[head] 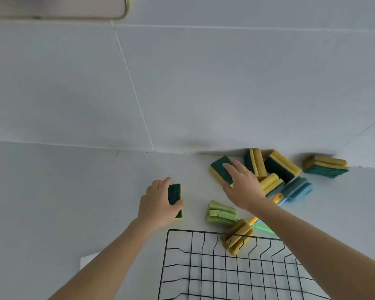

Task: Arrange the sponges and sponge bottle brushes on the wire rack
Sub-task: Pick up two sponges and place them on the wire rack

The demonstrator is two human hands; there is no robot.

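My left hand (157, 202) grips a yellow sponge with a dark green scouring face (175, 197), held on edge just above the counter. My right hand (243, 185) rests with spread fingers on another green-and-yellow sponge (220, 169) lying flat. Three more such sponges sit by the wall: one upright (254, 162), one tilted (281, 164), one at the far right (325, 166). Sponge bottle brushes lie in a heap: a green head (221, 213), a yellow head (271, 182), a blue head (298, 188) and a mustard head (237, 236) leaning on the black wire rack (182, 256).
The grey counter (74, 191) meets a grey tiled wall (182, 83) just behind the sponges. A white slip of paper (88, 258) lies left of the rack. A gold-rimmed object (74, 9) hangs at the top left.
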